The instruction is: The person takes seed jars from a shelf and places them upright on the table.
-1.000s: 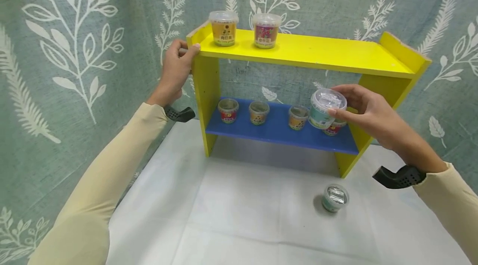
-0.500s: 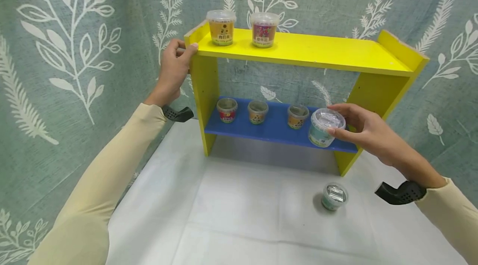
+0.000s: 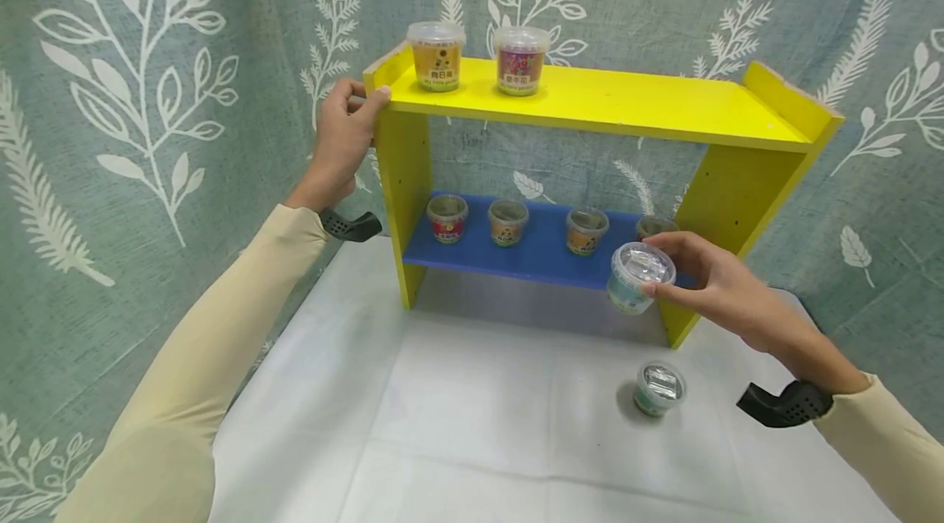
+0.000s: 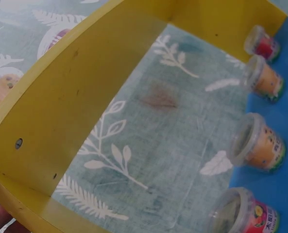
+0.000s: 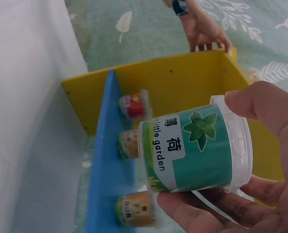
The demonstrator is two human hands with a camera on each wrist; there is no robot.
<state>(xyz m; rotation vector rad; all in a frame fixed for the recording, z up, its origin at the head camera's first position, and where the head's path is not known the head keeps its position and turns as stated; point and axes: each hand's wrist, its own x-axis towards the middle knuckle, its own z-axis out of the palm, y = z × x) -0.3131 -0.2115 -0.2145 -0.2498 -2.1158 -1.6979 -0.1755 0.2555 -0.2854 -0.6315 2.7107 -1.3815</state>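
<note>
My right hand (image 3: 711, 281) holds a clear-lidded plastic cup (image 3: 638, 279) by its rim, in front of the blue shelf board at the right. The right wrist view shows a teal label with a green leaf on this cup (image 5: 197, 145), thumb and fingers on opposite sides. At the yellow and blue shelf (image 3: 627, 106), my left hand (image 3: 344, 138) grips the upper left corner, thumb on the top edge. A second teal-labelled cup (image 3: 660, 388) stands on the white cloth below the held one.
Two lidded cups, one orange (image 3: 437, 57) and one purple (image 3: 520, 61), stand on the yellow top. Several smaller-looking cups line the blue board (image 3: 479, 259); the rightmost cup (image 3: 655, 225) is partly hidden by my right hand and its cup. Behind hangs a leaf-patterned green curtain (image 3: 243, 6).
My right hand has lowered the held cup from in front of the board's right end to just below its front edge. The left hand keeps its grip on the shelf corner.
</note>
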